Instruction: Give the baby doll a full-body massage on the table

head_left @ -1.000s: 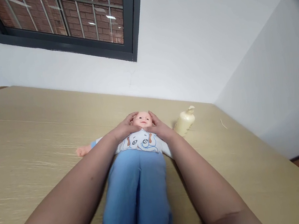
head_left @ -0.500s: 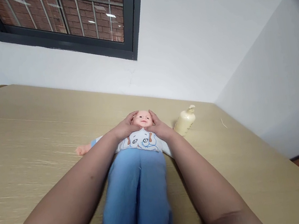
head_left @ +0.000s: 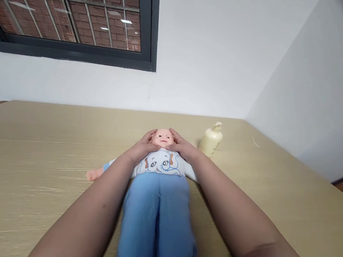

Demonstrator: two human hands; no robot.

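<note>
On the pale wooden table [head_left: 51, 163], in the head view, I have the doll [head_left: 159, 216] lying on its back, its head at the far end and its blue trousers running toward me. My left hand [head_left: 143, 147] and right hand [head_left: 185, 148] are at opposite sides of its head, so the head sits between my two palms. The grip is a two-handed grasp: fingers curve up along the sides of the head and thumbs lie low, by the chin and neck. I cannot tell how firmly they press. The white shirt with the elephant print lies just below my hands, between my wrists. One doll arm reaches out past my left forearm, its small hand on the tabletop; on the other side, the sleeve runs down beside my right forearm. Near my right hand, but apart from it, I see a cream pump bottle [head_left: 211, 141], and farther right a thin pale strand [head_left: 255, 142].
</note>
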